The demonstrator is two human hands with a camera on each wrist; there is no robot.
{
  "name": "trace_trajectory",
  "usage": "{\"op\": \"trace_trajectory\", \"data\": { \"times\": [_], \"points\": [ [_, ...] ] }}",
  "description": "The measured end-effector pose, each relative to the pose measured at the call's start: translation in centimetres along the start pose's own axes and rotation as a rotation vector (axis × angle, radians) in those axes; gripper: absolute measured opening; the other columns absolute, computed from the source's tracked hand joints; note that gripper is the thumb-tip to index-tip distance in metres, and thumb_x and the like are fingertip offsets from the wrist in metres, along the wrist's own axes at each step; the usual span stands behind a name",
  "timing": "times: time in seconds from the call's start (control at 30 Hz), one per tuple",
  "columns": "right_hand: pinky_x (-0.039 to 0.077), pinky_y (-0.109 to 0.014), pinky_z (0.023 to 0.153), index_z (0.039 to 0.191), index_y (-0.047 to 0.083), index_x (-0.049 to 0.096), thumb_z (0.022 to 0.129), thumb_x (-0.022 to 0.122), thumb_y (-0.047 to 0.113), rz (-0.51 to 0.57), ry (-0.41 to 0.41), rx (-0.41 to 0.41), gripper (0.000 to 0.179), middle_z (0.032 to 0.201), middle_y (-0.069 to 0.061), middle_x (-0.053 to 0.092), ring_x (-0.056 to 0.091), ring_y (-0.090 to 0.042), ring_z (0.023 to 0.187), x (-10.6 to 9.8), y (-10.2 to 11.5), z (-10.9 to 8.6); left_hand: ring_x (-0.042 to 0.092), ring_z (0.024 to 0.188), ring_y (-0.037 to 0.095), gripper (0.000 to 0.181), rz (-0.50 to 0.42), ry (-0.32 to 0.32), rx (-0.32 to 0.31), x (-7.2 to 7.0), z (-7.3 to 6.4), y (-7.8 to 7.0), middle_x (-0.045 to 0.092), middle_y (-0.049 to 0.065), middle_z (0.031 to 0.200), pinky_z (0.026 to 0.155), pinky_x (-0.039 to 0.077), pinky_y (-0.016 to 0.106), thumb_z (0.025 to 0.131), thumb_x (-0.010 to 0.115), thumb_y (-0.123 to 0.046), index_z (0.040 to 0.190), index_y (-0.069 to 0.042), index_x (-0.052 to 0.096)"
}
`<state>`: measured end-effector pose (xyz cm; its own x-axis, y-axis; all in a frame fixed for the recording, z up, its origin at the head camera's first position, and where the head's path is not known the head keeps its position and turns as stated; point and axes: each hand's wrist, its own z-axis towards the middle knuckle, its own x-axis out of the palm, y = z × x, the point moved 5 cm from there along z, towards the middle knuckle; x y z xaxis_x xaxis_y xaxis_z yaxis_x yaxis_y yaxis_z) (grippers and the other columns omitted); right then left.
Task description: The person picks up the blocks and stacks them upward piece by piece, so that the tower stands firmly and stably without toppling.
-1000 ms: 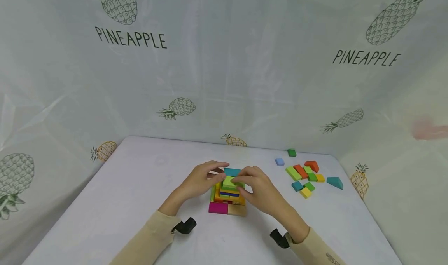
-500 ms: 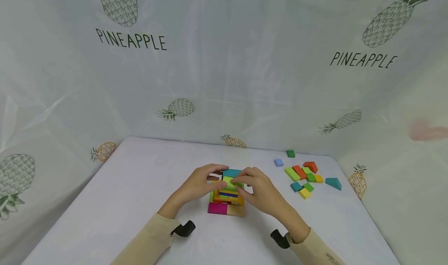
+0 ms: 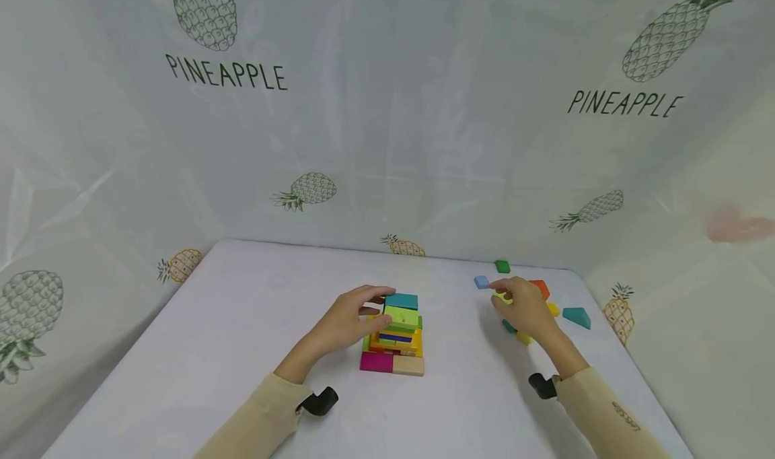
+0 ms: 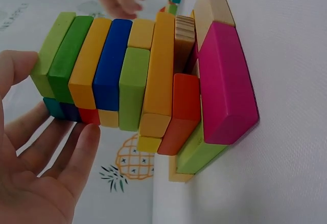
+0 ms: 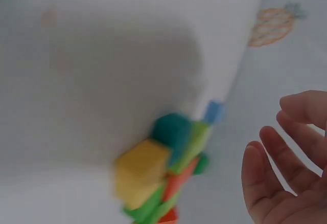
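Note:
A stepped tower of coloured wooden blocks (image 4: 163, 81) stands on the table, with a magenta block (image 3: 377, 363) and a natural wood block (image 3: 408, 366) along its front base. My left hand (image 3: 342, 324) is cupped at the tower's upper left side. Its thumb touches the light green top block (image 4: 56, 50), and the fingers rest along the teal block (image 3: 401, 301) side. My right hand (image 3: 527, 307) hovers over the loose blocks at the right, fingers slightly bent and spread, holding nothing. It hides several of them, and its fingertips are near a light blue block (image 3: 481, 282).
A dark green block (image 3: 502, 266) lies by the back edge. Right of my right hand are a red block (image 3: 540, 288), a yellow block (image 3: 553, 309) and a teal trapezoid block (image 3: 576, 318). A pineapple-print curtain (image 3: 387, 143) hangs behind the table.
My right hand has left the top of the tower and moved right and back to the loose blocks. The left hand has stayed against the tower.

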<state>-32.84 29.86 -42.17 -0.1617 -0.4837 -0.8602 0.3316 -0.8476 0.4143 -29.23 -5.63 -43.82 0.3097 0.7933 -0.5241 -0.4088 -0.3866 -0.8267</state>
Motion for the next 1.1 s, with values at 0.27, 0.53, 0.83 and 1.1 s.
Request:
{"op": "trace_trajectory", "data": {
  "times": [0.27,0.53,0.83,1.1],
  "points": [
    [0.059,-0.052,0.086,0.122,-0.006,0.074,0.094,0.074,0.008,-0.117,0.113,0.182,0.031,0.106,-0.022,0.069,0.059,-0.031,0.092,1.6,-4.9,0.2,0.062,0.129,0.022,0.062,0.025,-0.033,-0.039,0.3,0.0,0.2,0.060,-0.005,0.148,0.107,0.056,0.037,0.097,0.079,-0.041,0.153,-0.027,0.056],
    [0.061,-0.052,0.088,0.121,-0.005,0.075,0.094,0.079,0.009,-0.144,0.130,0.201,0.031,0.105,-0.022,0.065,0.058,-0.033,0.091,2.5,-5.9,0.5,0.062,0.127,0.018,0.057,0.018,-0.065,-0.031,0.6,0.0,0.0,0.061,-0.004,0.144,0.105,0.057,0.035,0.098,0.078,-0.036,0.150,-0.024,0.059],
    [0.059,-0.056,0.091,0.120,-0.004,0.076,0.092,0.079,0.003,-0.133,0.112,0.146,0.028,0.108,-0.022,0.069,0.061,-0.035,0.094,2.8,-6.2,0.4,0.067,0.123,0.024,0.060,-0.002,-0.035,-0.037,0.3,0.1,0.6,0.060,-0.002,0.147,0.104,0.058,0.040,0.096,0.079,-0.043,0.150,-0.025,0.059],
    [0.059,-0.055,0.090,0.119,-0.001,0.077,0.091,0.080,0.003,-0.106,0.126,0.097,0.028,0.109,-0.018,0.070,0.061,-0.033,0.096,3.1,-5.9,0.5,0.063,0.127,0.018,0.060,0.015,-0.009,-0.031,0.0,0.5,0.9,0.060,-0.007,0.148,0.104,0.057,0.035,0.095,0.080,-0.046,0.150,-0.029,0.060]
  ]
}}
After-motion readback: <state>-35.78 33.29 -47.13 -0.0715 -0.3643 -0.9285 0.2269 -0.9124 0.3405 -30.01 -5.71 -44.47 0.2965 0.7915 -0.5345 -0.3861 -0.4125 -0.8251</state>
